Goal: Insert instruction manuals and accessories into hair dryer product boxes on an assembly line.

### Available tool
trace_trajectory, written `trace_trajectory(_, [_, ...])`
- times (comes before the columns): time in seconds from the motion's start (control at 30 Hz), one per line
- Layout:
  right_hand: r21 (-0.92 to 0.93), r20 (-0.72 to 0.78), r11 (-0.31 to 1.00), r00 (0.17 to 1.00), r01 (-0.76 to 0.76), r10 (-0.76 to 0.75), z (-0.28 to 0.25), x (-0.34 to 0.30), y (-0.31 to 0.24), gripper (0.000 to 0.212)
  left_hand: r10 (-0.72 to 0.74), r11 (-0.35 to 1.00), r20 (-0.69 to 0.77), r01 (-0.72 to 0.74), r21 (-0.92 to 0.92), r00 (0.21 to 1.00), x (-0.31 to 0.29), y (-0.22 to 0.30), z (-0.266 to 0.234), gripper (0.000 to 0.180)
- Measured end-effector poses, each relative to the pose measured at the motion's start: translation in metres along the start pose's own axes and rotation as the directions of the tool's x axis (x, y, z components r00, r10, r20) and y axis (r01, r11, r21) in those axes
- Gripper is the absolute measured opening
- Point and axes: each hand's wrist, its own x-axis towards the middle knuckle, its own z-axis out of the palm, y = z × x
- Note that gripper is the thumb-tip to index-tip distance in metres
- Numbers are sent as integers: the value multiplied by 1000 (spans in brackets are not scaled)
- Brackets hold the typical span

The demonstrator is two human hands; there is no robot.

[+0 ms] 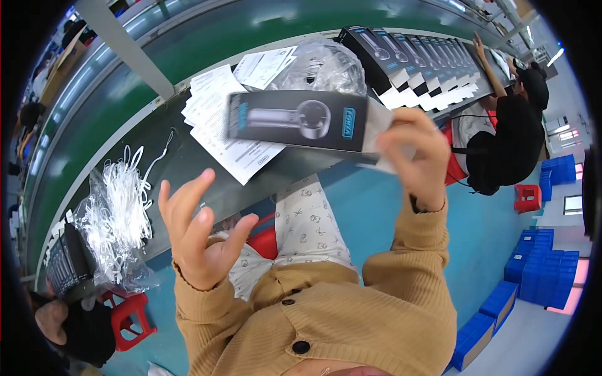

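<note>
Gripping a dark carton by its pale open end, with the left hand empty

The right hand is closed on the white end of a black rectangular cardboard carton printed with a grey device. Its fingers are blurred, so exactly how they sit on the pale flap is hard to make out, and the carton's far end is smeared too. The carton lies crosswise in front of the worktop, a dark surface with a pale rim; whether its underside touches anything cannot be told.

The left hand is wide, fingers spread and apart from the carton, palm partly showing.

Behind the carton, overlapping white printed sheets are partly covered by it, as is the lower edge of a crumpled clear plastic bag whose contents are unclear. Beyond, a slanting row of black cartons with white flaps overlaps so that most show only a strip.

To the left, a bundle of thin white cords spills from clear plastic. A co-worker in black sits at the right, and another person at lower left is cut off by the dark lens rim.
</note>
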Motion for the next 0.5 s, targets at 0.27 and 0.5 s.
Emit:
trace_trajectory(0.27, [-93,-269,898,879,-431,394,-13,-15,108,18,-220,951,46,224,-212,974,-44,2,40,79])
trace_trajectory(0.5, [120,189,759,765,-640,616,-1,-34,136,22,-514,797,146,534,-282,845,-134,20,56,38])
